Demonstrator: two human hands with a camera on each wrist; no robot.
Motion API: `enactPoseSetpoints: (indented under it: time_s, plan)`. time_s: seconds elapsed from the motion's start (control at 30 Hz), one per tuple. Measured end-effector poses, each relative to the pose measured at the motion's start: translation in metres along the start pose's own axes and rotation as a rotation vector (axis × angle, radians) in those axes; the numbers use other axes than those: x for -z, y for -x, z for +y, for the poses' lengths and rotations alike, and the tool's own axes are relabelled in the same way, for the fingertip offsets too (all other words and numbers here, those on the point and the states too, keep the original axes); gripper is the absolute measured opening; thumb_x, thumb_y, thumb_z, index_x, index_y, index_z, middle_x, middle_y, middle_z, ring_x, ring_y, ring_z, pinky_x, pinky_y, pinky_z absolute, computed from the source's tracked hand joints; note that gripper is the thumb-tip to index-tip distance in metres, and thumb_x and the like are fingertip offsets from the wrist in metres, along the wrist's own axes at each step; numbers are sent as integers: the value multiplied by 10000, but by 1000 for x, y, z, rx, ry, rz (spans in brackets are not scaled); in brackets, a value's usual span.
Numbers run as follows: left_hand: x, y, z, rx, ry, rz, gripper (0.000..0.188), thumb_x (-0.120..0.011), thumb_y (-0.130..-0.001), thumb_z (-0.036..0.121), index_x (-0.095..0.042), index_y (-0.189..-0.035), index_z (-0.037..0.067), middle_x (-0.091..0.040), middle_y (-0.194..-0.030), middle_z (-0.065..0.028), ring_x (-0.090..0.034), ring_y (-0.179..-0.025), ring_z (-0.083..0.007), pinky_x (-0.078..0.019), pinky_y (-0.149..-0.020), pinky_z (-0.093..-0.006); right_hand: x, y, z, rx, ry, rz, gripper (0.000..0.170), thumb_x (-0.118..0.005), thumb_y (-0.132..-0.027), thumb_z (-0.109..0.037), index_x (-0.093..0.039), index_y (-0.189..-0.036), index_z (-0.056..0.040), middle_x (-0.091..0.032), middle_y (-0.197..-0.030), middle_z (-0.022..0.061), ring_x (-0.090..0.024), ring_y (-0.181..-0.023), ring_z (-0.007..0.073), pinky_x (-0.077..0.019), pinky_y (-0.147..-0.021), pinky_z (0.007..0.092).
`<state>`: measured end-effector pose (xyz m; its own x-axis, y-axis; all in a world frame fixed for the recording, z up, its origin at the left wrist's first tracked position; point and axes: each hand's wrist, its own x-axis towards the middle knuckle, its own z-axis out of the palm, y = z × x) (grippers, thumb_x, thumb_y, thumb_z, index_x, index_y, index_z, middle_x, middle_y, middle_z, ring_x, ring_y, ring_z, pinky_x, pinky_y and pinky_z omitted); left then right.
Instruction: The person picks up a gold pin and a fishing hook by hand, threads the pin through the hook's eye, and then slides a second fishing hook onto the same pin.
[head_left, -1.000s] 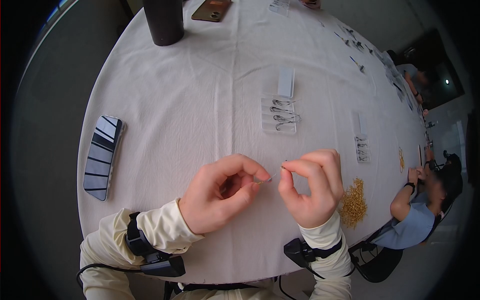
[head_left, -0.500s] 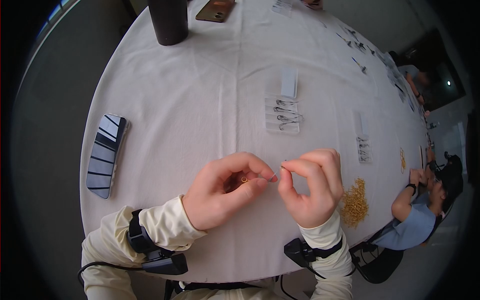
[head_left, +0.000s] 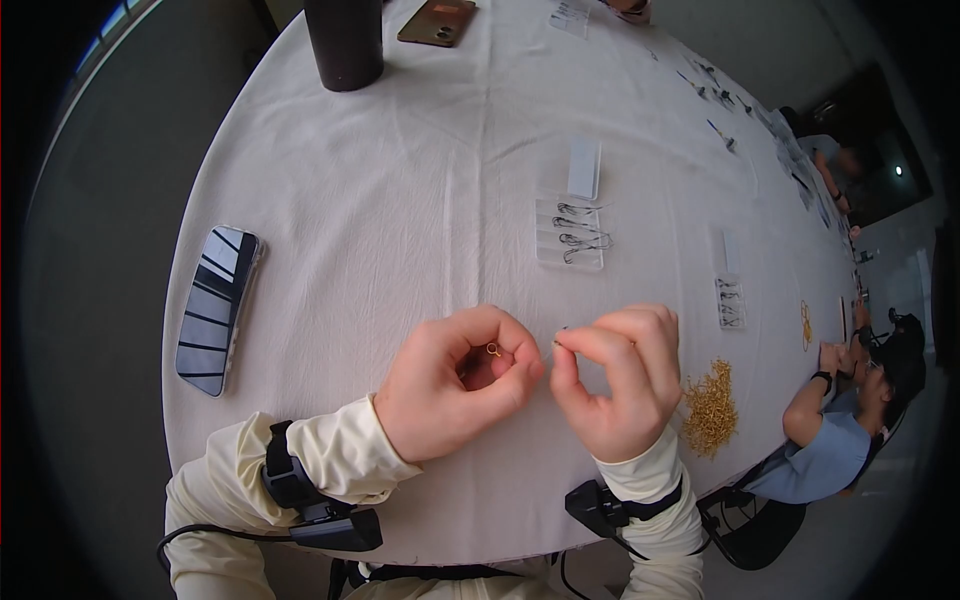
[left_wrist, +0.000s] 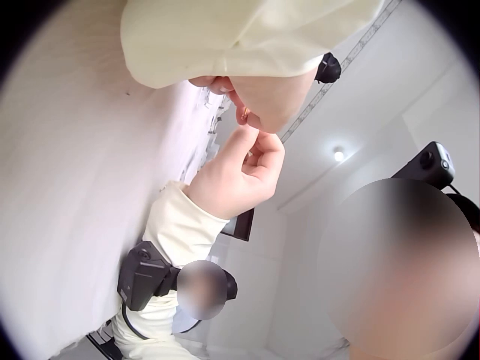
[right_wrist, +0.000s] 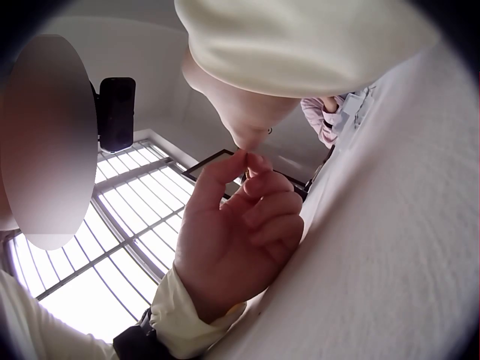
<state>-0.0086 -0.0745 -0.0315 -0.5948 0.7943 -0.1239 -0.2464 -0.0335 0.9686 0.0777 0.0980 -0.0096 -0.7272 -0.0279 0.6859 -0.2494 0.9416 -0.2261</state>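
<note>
My left hand (head_left: pixel 440 390) pinches a small gold ring-ended piece (head_left: pixel 493 350) between thumb and curled fingers, its ring standing up inside the hand. Just to the right, my right hand (head_left: pixel 625 385) pinches a tiny dark fishing hook (head_left: pixel 564 329) between thumb and forefinger; most of it is hidden by the fingertips. A dark curl of the hook (right_wrist: pixel 270 130) sticks out beside the fingers in the right wrist view. Both hands' fingertips are close together above the white cloth. Beyond them lies an open clear box (head_left: pixel 570 262) with several dark hooks in its compartments.
A heap of gold pieces (head_left: pixel 711 410) lies right of my right hand. Behind it stands a second clear box (head_left: pixel 731 316). A phone (head_left: pixel 215 310) lies at left; a dark cup (head_left: pixel 344 50) and another phone (head_left: pixel 437 22) are at the far side. Another person (head_left: pixel 835 425) sits at right.
The gold piece's ring has come into view inside my left hand, whose fingertips have closed in and hide the thin shank seen before. My right hand has barely moved.
</note>
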Motion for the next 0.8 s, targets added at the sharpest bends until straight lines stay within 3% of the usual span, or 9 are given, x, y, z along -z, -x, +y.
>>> enactPoseSetpoints:
  time_s: [0.1, 0.17, 0.57, 0.8]
  plan:
    - [-1, 1, 3, 13, -17, -23, 78, -625, -935, 89, -597, -927, 18, -550, -831, 42, -442, -733, -24, -375, -639, -204, 0, 0, -1, 7, 2, -5, 287, -796, -627, -8, -673, -874, -89, -571, -838, 23, -574, -747, 221, -411, -686, 359]
    - [-2, 1, -1, -31, -7, 4, 79, -628, -905, 102, -625, -913, 23, -518, -741, 57, -415, -650, -14, -360, -576, -203, 0, 0, -2, 11, 1, -6, 288, -796, -627, -9, -673, -875, -90, -570, -837, 22, -575, -746, 221, -412, -688, 359]
    - [2, 1, -1, -49, 0, -59, 120, -565, -915, 113, -603, -938, 2, -563, -786, 5, -460, -683, -56, -398, -617, -235, 3, 1, -2, 0, 7, 7, 291, -794, -623, -3, -672, -875, -81, -578, -844, 27, -574, -750, 222, -415, -698, 361]
    - [1, 1, -3, -36, 9, -55, 111, -591, -943, 127, -614, -943, 18, -521, -747, 45, -418, -662, -37, -366, -595, -226, 8, 1, 5, -40, 59, 43, 270, -782, -639, 8, -666, -865, -84, -574, -839, 26, -568, -752, 217, -408, -696, 358]
